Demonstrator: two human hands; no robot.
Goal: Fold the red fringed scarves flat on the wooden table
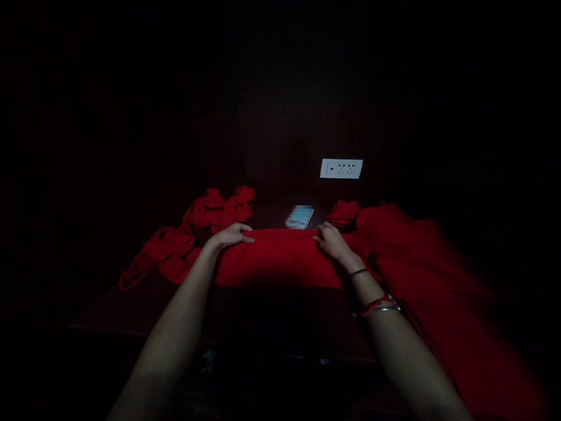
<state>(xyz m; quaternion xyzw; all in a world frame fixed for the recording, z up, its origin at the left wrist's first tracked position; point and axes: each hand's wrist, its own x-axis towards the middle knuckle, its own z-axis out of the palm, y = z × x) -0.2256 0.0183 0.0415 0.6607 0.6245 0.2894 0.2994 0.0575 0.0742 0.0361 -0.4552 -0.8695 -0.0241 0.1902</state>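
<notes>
A folded length of red cloth [280, 257] lies across the dark tabletop in front of me. At its far left corner, my left hand [233, 235] grips the edge, thumb on top of the fabric. My right hand [332, 238] pinches the far edge on the right side, fingers curled. Between the two hands the cloth looks fairly flat, with a shadow over its near part. Bracelets [380, 305] circle my right wrist and forearm. What kind of article the cloth is, I cannot tell.
A lit phone [300, 217] lies behind the cloth. Crumpled red fabric with cords [210, 210] is heaped at left. More red cloth [421, 263] spreads over the right side and hangs toward me. A white socket panel [341, 168] is on the back wall. The table's front edge [114, 330] shows dimly.
</notes>
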